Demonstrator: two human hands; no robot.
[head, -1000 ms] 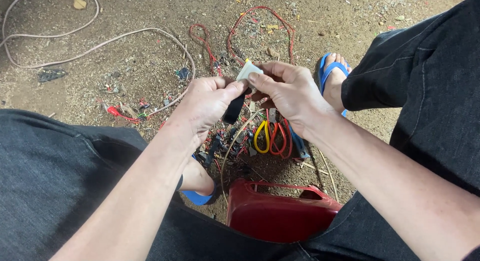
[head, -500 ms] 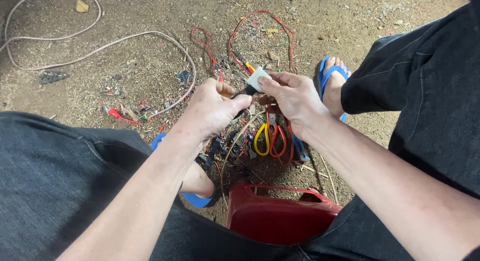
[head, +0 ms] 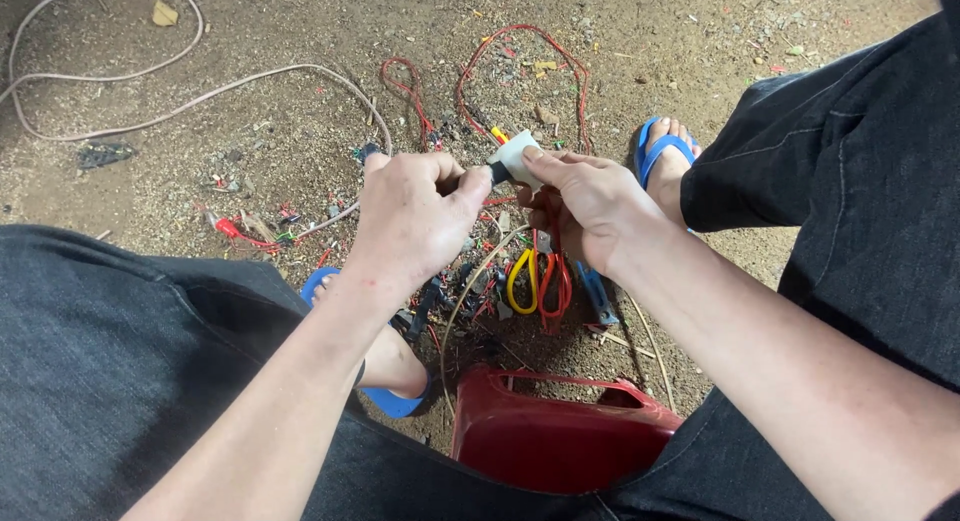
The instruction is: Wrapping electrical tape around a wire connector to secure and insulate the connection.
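The left hand (head: pixel 418 216) and the right hand (head: pixel 590 206) meet above the dirt ground (head: pixel 250 131), both pinching a small white plug (head: pixel 516 153). The right thumb and fingers grip its pale body; the left fingertips clamp its dark near end. The plug is a blocky off-white piece with red and yellow wires (head: pixel 497 134) coming out of its far side (its details are too small to read). Just below the hands lie scissors (head: pixel 538 281) with yellow and red loops among wire scraps. A red stool (head: pixel 560 436) sits near the knees, blue sandals (head: pixel 660 151) to each side; a pale cable (head: pixel 120 81) loops across the open ground farther left.
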